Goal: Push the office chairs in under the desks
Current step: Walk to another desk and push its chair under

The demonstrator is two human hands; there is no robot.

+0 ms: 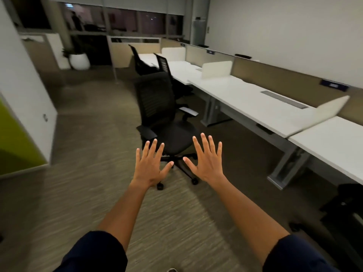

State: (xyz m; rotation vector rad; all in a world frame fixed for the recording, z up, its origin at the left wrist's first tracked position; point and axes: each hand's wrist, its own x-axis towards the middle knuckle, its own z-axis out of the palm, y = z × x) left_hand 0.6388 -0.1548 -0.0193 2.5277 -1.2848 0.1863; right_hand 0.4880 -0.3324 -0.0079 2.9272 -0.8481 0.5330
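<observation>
A black mesh-backed office chair (157, 107) stands on the carpet, pulled out well away from the long row of white desks (241, 97) on the right. Its seat faces me and its back is turned to the far end of the room. Two more black chairs (163, 65) stand farther back, close against the desks. My left hand (151, 165) and my right hand (206, 160) are stretched out side by side in front of me, fingers spread, palms down, holding nothing. Both hover short of the near chair and do not touch it.
Grey desk legs (286, 163) stand under the desktops. A dark chair or bag (345, 205) sits low at the right edge. A white wall with a green panel (17, 138) juts in on the left. A white planter (79, 60) stands at the back. Carpet stretches between.
</observation>
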